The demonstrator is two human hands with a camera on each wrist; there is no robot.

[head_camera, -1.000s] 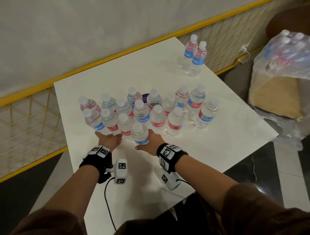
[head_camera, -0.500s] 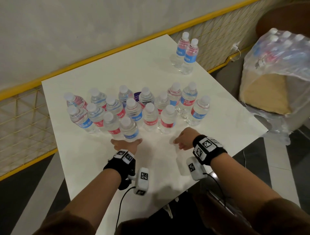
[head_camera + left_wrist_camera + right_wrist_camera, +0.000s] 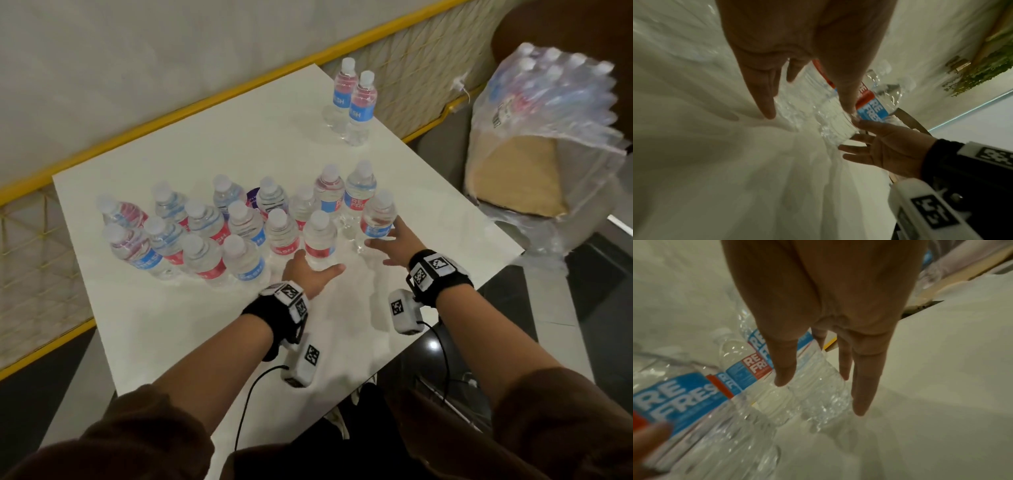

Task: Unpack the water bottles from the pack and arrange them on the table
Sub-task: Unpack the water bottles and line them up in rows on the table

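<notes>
— Where are your hands right now?

— Both are spread and apart, holding nothing. My left hand [image 3: 309, 271] is at the foot of the red-labelled bottle [image 3: 320, 240], with my thumb on one side and my fingers on the other. My right hand [image 3: 396, 246] has straight fingers just beside the blue-labelled bottle [image 3: 376, 219].

— How will you tidy them?

— I'd push low on the bodies, not the caps. They're light and crowded, so a high nudge could topple a neighbour. I'd go slowly and keep my palms flat.

— How many are out?

— Sixteen stand clustered just beyond my fingertips, and a pair of bottles [image 3: 352, 99] stands far past my right hand, so eighteen are on the table [image 3: 191, 342]. One wrapped pack [image 3: 555, 102] sits off to my right. I can't count what's in it.
</notes>
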